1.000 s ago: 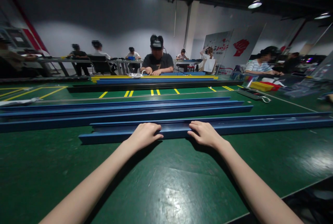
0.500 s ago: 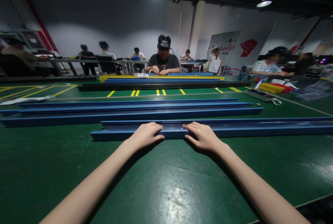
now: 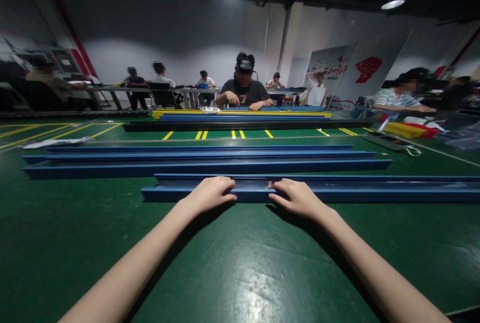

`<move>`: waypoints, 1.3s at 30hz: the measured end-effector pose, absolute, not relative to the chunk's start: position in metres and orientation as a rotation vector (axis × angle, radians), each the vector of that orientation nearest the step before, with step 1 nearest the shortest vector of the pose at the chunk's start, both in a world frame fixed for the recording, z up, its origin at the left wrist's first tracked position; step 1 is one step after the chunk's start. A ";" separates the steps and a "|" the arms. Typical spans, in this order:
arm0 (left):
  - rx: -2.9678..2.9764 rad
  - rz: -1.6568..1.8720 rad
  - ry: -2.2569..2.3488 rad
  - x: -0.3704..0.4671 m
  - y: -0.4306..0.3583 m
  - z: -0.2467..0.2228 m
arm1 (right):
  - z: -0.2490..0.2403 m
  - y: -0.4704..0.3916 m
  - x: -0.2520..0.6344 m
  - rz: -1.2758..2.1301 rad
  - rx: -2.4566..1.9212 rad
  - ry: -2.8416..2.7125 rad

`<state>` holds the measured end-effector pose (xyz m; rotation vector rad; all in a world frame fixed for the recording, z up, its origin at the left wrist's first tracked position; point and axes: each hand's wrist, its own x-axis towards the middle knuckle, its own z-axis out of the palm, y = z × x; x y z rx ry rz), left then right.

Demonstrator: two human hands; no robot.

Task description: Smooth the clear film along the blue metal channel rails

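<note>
A long blue channel (image 3: 360, 195) lies crosswise on the green table (image 3: 210, 273) in front of me, its right end running out of view. Over its near wall, left of the middle of the view, my left hand (image 3: 212, 194) is closed, fingers inside the channel and thumb along the outer face. My right hand (image 3: 296, 197) grips the same near wall a short way to the right, thumb outside and fingertips reaching in. Between the two hands a stretch of the channel's inside shows, with small bright reflections.
More blue channels (image 3: 206, 165) lie parallel just beyond. Farther off are a black bar (image 3: 240, 126), a yellow strip (image 3: 180, 113) and a grey power strip (image 3: 386, 142). A person (image 3: 243, 88) sits across the table; several others work at the sides and back.
The view has turned slightly left, so the channels and background appear farther right. My right hand sits slightly farther from my left; both still grip the channel. The person opposite has raised one hand.
</note>
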<state>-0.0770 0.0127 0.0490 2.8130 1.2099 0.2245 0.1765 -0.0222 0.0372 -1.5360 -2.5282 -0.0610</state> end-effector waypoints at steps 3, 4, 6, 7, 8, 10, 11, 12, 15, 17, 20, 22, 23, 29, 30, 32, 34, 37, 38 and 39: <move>2.745 0.262 1.288 -0.086 0.013 0.053 | 0.041 -0.020 0.165 -0.080 -1.504 -2.590; 2.730 0.275 1.307 -0.089 0.013 0.053 | 0.042 -0.019 0.161 -0.080 -1.474 -2.604; 2.718 0.295 1.328 -0.094 0.011 0.053 | 0.044 -0.016 0.151 -0.063 -1.412 -2.612; 2.719 0.301 1.336 -0.095 0.011 0.053 | 0.045 -0.014 0.146 -0.047 -1.386 -2.608; 2.722 0.309 1.343 -0.097 0.010 0.054 | 0.047 -0.013 0.141 -0.034 -1.364 -2.598; 2.732 0.321 1.359 -0.098 0.010 0.054 | 0.048 -0.009 0.131 -0.023 -1.321 -2.568; 2.739 0.321 1.369 -0.098 0.010 0.054 | 0.048 -0.008 0.127 -0.027 -1.301 -2.553; 2.745 0.318 1.379 -0.098 0.010 0.055 | 0.048 -0.006 0.122 -0.036 -1.287 -2.542; 2.750 0.302 1.402 -0.097 0.011 0.055 | 0.044 -0.003 0.113 -0.080 -1.293 -2.529; 2.745 0.299 1.418 -0.096 0.011 0.056 | 0.042 -0.003 0.111 -0.099 -1.305 -2.537; 2.743 0.298 1.431 -0.096 0.011 0.057 | 0.043 -0.003 0.110 -0.118 -1.289 -2.567; 2.757 0.303 1.417 -0.096 0.012 0.056 | 0.045 -0.003 0.110 -0.127 -1.283 -2.591; 2.767 0.302 1.406 -0.096 0.013 0.056 | 0.046 -0.003 0.110 -0.129 -1.282 -2.600; 2.832 0.248 1.416 -0.095 0.015 0.054 | 0.048 -0.002 0.109 -0.120 -1.304 -2.601; 2.835 0.246 1.426 -0.095 0.015 0.054 | 0.048 -0.001 0.108 -0.115 -1.315 -2.598; 2.829 0.243 1.455 -0.095 0.014 0.055 | 0.047 -0.001 0.108 -0.105 -1.330 -2.593; 2.823 0.236 1.473 -0.094 0.013 0.056 | 0.047 -0.002 0.108 -0.097 -1.337 -2.584; 2.840 0.189 1.438 -0.094 0.010 0.060 | 0.046 -0.006 0.109 -0.068 -1.324 -2.575; 2.845 0.170 1.422 -0.094 0.008 0.060 | 0.046 -0.007 0.109 -0.051 -1.310 -2.577; 2.848 0.155 1.408 -0.094 0.007 0.061 | 0.046 -0.008 0.110 -0.033 -1.292 -2.580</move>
